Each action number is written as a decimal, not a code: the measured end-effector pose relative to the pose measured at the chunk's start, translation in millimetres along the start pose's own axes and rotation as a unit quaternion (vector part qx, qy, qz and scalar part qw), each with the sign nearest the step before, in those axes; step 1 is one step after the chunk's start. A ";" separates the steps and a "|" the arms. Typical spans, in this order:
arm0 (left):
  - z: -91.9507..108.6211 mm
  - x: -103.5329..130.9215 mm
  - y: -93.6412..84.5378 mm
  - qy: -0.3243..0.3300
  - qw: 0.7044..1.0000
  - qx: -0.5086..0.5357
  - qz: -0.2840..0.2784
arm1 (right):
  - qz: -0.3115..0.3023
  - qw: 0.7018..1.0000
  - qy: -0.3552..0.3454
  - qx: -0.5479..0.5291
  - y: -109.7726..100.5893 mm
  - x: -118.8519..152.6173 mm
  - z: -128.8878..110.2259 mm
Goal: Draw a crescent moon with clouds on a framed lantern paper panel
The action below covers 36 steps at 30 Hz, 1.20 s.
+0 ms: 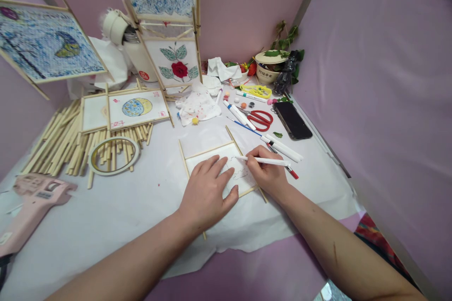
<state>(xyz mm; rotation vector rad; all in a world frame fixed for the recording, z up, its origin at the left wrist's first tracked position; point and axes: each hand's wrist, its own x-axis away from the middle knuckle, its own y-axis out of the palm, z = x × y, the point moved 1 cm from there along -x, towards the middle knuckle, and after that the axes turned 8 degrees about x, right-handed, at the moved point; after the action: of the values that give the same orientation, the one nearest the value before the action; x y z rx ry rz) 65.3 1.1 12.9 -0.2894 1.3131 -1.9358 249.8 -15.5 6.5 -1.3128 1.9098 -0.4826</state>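
Observation:
A small white sheet (243, 190) in a thin wooden stick frame (208, 150) lies on the white-covered table, with faint dark outlines drawn on it. Across its left part my left hand (208, 193) lies flat, fingers spread, holding nothing. My right hand (267, 171) is closed around a slim white pen (271, 161) at the sheet's right side. The pen points left, its tip at the upper part of the drawing; whether it touches the sheet cannot be made out. A red-ended pen (292, 172) lies just beyond my right hand.
Red scissors (260, 120), white markers (284, 148) and a phone (293, 120) lie behind my right hand. Wooden sticks (60, 143), a tape roll (113, 172) and a pink glue gun (33, 214) are at left. Framed drawings (173, 63), a bottle (139, 59) and a bowl (266, 74) stand behind.

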 end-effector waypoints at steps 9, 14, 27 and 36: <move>-0.7 0.2 1.2 0.001 1.000 -0.004 0.000 | 0.040 0.995 -0.081 0.037 1.1 0.0 -1.3; -1.2 0.9 0.6 -0.003 1.000 -0.006 -0.003 | 0.058 0.989 -0.118 0.066 3.8 1.3 -1.1; -0.4 0.3 1.4 -0.010 1.000 -0.002 -0.006 | 0.058 0.986 -0.139 0.077 5.2 2.4 0.7; -0.6 1.3 1.2 -0.009 1.000 0.001 0.000 | 0.068 0.984 -0.141 0.088 4.3 2.8 0.4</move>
<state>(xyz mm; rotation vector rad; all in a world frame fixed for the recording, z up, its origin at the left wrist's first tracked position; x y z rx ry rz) 64.7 0.4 11.3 -0.3051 1.2997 -1.9303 246.9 -16.3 2.3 -1.0659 1.6682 -0.3657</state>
